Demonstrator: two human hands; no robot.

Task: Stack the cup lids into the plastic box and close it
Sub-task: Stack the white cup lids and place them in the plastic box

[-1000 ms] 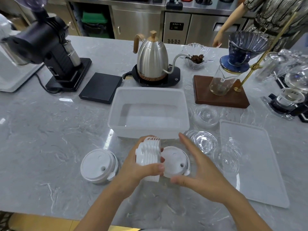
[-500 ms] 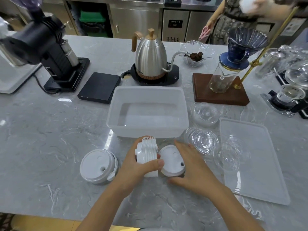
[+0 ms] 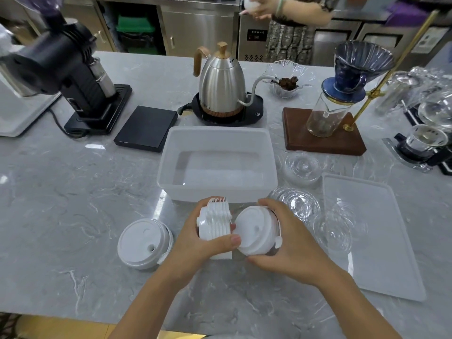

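Note:
My left hand [image 3: 195,241] grips a stack of white cup lids [image 3: 215,222] held on edge just in front of the plastic box [image 3: 217,135]. My right hand [image 3: 288,243] holds a second white lid stack [image 3: 254,231], tilted with its top facing left, close against the first stack. A third white lid pile [image 3: 143,243] lies flat on the counter to the left. The translucent box stands open with nothing inside. Its flat lid [image 3: 381,253] lies to the right. Clear plastic lids [image 3: 296,204] and clear dome lids [image 3: 332,232] sit between box and box lid.
Behind the box stand a steel kettle [image 3: 221,84] on its base, a black scale [image 3: 146,128], a black grinder [image 3: 73,69] and a pour-over stand [image 3: 325,133]. Another clear lid pile [image 3: 302,167] sits right of the box. Another person [image 3: 288,28] stands beyond the counter.
My right hand closed around the second white lid stack, lifted it off the counter and tilted it toward the stack in my left hand.

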